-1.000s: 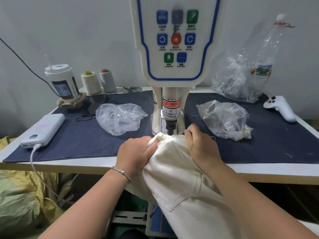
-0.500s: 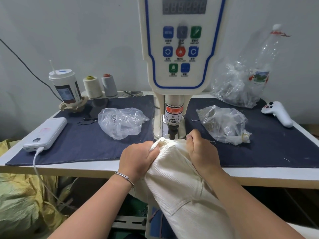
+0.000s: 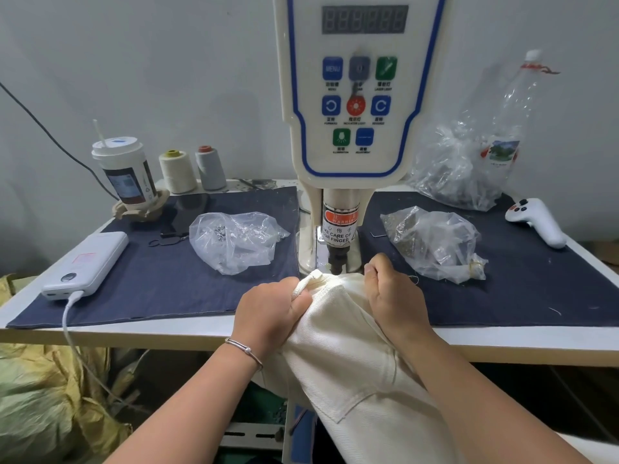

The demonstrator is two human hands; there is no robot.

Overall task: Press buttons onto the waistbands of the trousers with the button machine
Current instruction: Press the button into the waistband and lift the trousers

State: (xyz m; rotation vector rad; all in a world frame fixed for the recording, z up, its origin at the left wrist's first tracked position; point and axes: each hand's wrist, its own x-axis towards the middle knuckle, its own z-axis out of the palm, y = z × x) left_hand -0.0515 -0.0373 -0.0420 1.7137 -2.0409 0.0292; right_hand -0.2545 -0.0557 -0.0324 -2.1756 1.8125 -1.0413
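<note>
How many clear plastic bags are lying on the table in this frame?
3. One plastic bag lies left of the button machine, a second bag right of it, and a larger bag sits behind that near the wall. None looks hidden.

We cannot see the button machine (image 3: 358,105) top: cut by the upper edge. The die under its punch is hidden behind the trousers (image 3: 338,346). Fingertips of the left hand (image 3: 271,313) are buried in cloth. Contents of the far right bag (image 3: 465,169) are indistinct. The display digits are unreadable.
</note>
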